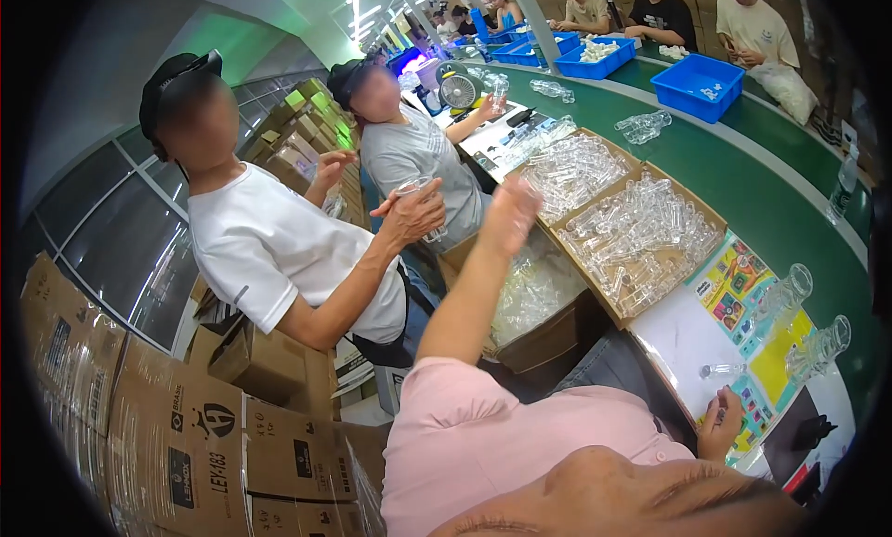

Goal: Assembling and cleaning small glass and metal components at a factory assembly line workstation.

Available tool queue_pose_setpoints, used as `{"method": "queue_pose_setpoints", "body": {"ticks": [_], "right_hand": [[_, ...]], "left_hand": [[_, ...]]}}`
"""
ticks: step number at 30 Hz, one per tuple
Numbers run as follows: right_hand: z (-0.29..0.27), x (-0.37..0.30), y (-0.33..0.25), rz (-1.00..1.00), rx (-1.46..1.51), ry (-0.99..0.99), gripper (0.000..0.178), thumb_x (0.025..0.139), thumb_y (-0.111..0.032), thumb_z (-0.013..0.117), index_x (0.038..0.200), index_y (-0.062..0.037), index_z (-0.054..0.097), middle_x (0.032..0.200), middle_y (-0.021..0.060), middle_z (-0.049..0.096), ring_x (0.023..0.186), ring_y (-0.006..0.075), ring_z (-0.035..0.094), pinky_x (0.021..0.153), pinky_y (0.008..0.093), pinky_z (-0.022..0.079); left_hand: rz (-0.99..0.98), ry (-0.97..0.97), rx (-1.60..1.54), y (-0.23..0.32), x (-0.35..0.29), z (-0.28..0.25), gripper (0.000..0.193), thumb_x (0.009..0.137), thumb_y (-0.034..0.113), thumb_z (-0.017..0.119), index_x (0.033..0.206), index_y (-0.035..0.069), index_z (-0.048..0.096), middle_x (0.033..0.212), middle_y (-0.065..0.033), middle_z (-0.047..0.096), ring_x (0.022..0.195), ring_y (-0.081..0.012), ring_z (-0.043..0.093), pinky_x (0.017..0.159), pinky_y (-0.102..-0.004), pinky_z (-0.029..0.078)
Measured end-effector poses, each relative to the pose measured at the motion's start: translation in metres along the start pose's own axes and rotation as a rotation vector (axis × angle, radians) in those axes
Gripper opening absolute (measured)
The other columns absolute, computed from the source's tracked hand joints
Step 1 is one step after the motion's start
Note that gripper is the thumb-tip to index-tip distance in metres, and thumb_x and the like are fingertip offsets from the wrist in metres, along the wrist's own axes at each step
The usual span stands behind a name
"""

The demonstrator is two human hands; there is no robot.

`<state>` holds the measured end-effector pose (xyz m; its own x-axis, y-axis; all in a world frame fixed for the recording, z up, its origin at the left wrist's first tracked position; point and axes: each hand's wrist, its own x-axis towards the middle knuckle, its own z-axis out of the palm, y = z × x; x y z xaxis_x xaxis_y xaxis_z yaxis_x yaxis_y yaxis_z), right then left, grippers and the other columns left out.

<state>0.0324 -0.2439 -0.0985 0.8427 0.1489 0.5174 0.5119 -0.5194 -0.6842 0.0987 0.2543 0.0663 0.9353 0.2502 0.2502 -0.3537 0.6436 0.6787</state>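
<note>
My left hand (513, 216) is raised at the end of my outstretched arm, beside the cardboard trays and above an open carton (544, 337) of clear plastic pieces. Motion smears its fingers. Low on the right, the curled fingers of my right hand (720, 424) are closed at the table edge, around something small that I cannot make out. Just beyond them lies a small clear tube-like piece (723, 371). Two larger clear bottle-shaped pieces, a farther one (785, 294) and a nearer one (819, 348), rest on the colourful printed sheet (729, 281).
Two shallow cardboard trays, a near one (621, 320) and a far one, hold many clear tubes. Behind them runs a green conveyor (595, 110) with blue bins (697, 86). A person in white (279, 249) stands at left, holding a clear piece. Stacked cartons (177, 435) fill the lower left.
</note>
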Motion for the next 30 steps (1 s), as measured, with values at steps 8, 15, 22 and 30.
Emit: {"method": "queue_pose_setpoints", "body": {"ticks": [8,15,22,30], "right_hand": [[0.001,0.007,-0.01,-0.048,-0.028,-0.02,0.017,0.082,0.001,0.049,0.099,0.004,0.051,0.095,0.0161,0.056,0.083,0.0281,0.055,0.074,0.0327,0.043],[0.005,-0.003,0.007,0.013,0.069,-0.026,0.019,0.082,0.001,0.048,0.1,0.0046,0.051,0.095,0.0166,0.056,0.085,0.0286,0.054,0.074,0.0326,0.043],[-0.004,-0.001,0.004,-0.019,0.046,-0.035,0.02,0.082,0.002,0.048,0.102,0.0051,0.051,0.095,0.0169,0.056,0.081,0.0282,0.055,0.072,0.0324,0.044],[0.0,0.003,-0.007,-0.167,-0.152,0.108,0.02,0.074,-0.003,0.056,0.094,-0.0019,0.056,0.087,0.0145,0.058,0.077,0.0303,0.054,0.074,0.037,0.04]], "left_hand": [[-0.384,0.264,0.203,-0.095,-0.072,0.015,0.039,0.086,0.018,0.055,0.12,0.004,0.042,0.094,-0.0053,0.054,0.081,-0.0161,0.058,0.069,-0.0251,0.05],[-0.408,0.266,0.111,-0.115,-0.084,0.013,0.033,0.086,0.016,0.055,0.115,0.005,0.046,0.091,-0.0044,0.057,0.08,-0.0153,0.059,0.069,-0.0253,0.051],[-0.463,0.219,0.067,-0.126,-0.097,0.024,0.025,0.085,0.016,0.056,0.108,0.007,0.049,0.089,-0.0041,0.058,0.08,-0.0153,0.06,0.068,-0.0251,0.051],[-0.664,0.028,0.096,-0.152,-0.117,0.056,0.021,0.085,0.018,0.057,0.102,0.006,0.05,0.088,-0.0058,0.059,0.078,-0.0156,0.061,0.065,-0.0253,0.052]]}}
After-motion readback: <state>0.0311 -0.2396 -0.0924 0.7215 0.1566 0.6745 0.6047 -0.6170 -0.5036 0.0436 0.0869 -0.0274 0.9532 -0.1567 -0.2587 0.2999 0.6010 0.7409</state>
